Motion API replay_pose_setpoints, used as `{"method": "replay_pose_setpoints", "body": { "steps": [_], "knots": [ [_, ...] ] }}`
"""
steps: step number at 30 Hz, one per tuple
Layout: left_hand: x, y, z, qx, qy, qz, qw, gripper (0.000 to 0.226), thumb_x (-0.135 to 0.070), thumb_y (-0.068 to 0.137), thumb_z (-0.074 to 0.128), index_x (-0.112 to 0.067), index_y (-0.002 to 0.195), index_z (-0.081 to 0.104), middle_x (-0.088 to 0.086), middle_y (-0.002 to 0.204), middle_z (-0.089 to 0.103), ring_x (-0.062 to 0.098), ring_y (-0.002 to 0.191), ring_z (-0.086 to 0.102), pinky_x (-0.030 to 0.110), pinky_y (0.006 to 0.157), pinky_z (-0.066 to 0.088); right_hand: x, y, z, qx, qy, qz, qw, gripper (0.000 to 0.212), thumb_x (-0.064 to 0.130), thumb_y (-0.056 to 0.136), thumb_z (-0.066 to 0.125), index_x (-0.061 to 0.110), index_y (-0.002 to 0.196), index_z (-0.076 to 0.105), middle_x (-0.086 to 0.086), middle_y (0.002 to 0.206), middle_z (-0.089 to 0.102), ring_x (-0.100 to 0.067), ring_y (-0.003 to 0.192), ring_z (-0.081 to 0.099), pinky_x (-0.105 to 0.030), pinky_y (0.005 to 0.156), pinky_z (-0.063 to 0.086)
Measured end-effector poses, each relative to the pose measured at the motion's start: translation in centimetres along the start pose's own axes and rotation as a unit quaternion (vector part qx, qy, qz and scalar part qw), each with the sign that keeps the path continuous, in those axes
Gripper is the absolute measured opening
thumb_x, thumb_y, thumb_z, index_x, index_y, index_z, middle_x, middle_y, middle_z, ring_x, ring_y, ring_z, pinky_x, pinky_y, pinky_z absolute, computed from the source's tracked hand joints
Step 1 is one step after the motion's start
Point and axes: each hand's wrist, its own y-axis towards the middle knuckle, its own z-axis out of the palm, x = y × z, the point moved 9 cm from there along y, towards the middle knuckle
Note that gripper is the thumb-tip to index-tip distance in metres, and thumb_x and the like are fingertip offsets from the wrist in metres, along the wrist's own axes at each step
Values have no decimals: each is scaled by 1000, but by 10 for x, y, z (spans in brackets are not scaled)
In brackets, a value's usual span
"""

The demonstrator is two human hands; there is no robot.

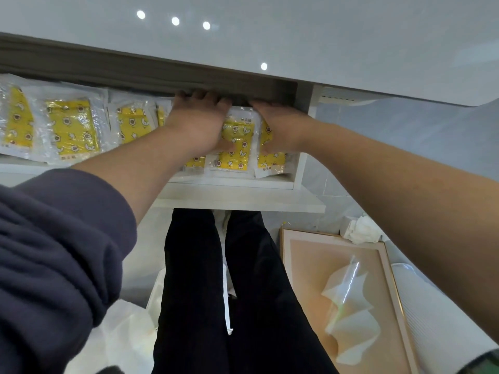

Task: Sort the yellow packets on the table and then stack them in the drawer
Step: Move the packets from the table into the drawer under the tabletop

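A white drawer (pixel 232 182) stands pulled out under the white table top (pixel 297 36). Yellow packets in clear wrap, printed with stars and moons, lie in a row inside: several on the left (pixel 71 128) and more at the right end (pixel 237 149). My left hand (pixel 198 117) lies palm down on the right-end packets, its thumb resting on the middle one. My right hand (pixel 280 125) lies beside it, over the rightmost packet (pixel 271 161). The fingers of both hands reach to the drawer's back, partly hidden under the table edge.
The dark underside of the table edge (pixel 135 71) hangs low over the drawer. On the floor to the right lie a framed picture (pixel 310 265), crumpled white paper (pixel 361 229) and a white ribbed object (pixel 432 319). My legs in black trousers (pixel 216 292) stand below the drawer.
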Motion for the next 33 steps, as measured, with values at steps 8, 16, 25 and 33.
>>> {"method": "replay_pose_setpoints", "body": {
  "steps": [8,16,25,33],
  "knots": [
    [-4,-2,-1,-4,17,4,1000,88,-65,74,65,-15,141,38,15,143,44,38,133,38,56,110,26,0,3,4,-12,-8,-3,1000,97,23,73,81,29,149,21,-4,142,47,-28,121,52,-39,94,49],
    [24,-10,-9,17,-9,3,1000,102,-68,75,61,-21,152,13,11,156,22,34,144,19,66,113,8,11,1,0,-16,82,-12,996,95,61,80,65,30,153,13,-1,156,29,-26,141,31,-45,116,25],
    [65,-20,4,-100,16,-9,995,67,-55,92,27,-2,125,50,24,125,52,42,111,49,52,91,38,56,17,4,-213,-32,-48,975,55,50,98,31,19,143,38,-5,140,47,-26,126,43,-42,103,29],
    [66,-11,21,-101,33,1,994,71,-54,88,19,-3,127,49,24,126,52,42,110,49,50,87,37,60,28,11,-303,-51,-50,950,55,48,92,37,11,130,53,-10,122,59,-32,109,54,-44,89,38]
  ]
}}
